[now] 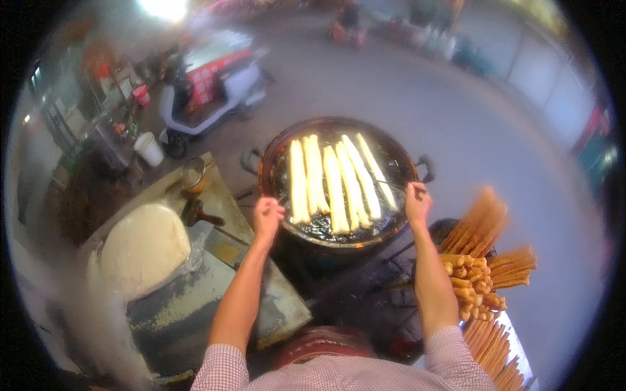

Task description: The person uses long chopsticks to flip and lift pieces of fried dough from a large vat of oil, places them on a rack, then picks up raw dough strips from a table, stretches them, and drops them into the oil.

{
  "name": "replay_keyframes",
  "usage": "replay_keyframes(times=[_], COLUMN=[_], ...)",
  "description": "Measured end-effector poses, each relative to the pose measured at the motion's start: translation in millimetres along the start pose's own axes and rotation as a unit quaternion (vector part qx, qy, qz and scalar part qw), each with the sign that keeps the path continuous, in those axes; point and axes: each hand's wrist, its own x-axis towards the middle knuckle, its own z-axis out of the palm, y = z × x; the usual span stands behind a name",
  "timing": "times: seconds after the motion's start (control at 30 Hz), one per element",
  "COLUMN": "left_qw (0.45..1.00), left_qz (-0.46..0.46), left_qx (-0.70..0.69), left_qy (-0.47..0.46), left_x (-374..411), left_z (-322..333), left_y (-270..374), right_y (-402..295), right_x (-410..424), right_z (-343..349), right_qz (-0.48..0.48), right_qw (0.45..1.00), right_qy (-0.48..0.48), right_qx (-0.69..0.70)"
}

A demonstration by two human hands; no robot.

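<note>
Several pale dough sticks (336, 190) lie side by side in dark, bubbling oil inside a wide round frying pan (337, 243). My left hand (268, 217) is at the pan's left rim with curled fingers; whether it holds something thin is unclear. At the right rim, my right hand (418, 200) pinches a thin dark stick (391, 183), which reaches inward over the rightmost dough stick. To my left, a large slab of pale dough (146, 249) rests on a worn worktable (286, 313), with clear plastic film (195, 251) along its edge.
Fried dough sticks (472, 286) stand bundled at my right, with more (489, 347) lying below. A dark-handled tool (203, 215) and a metal-rimmed container (193, 173) sit on the worktable. Beyond are a white bucket (148, 149) and a parked scooter (210, 93).
</note>
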Motion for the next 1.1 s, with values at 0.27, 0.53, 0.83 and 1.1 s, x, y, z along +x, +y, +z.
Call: replay_keyframes(times=[0.27,0.53,0.83,1.1], left_qw=[0.994,0.991,0.989,0.989], left_qz=[0.045,0.031,0.122,0.098], left_qx=[-0.043,0.008,0.087,0.102], left_qy=[-0.094,-0.131,-0.022,-0.053], left_x=[12,7,-16,3], left_z=[-1,9,-15,-12], left_y=[3,-9,12,-21], right_y=[-52,-128,-148,-144], right_x=[-33,-80,-113,-147], right_z=[13,80,130,148], right_qz=[-0.096,0.016,0.03,0.047], right_qw=[0.991,0.985,0.985,0.981], right_qy=[-0.089,-0.123,-0.097,-0.151], right_qx=[-0.003,0.121,0.136,0.111])
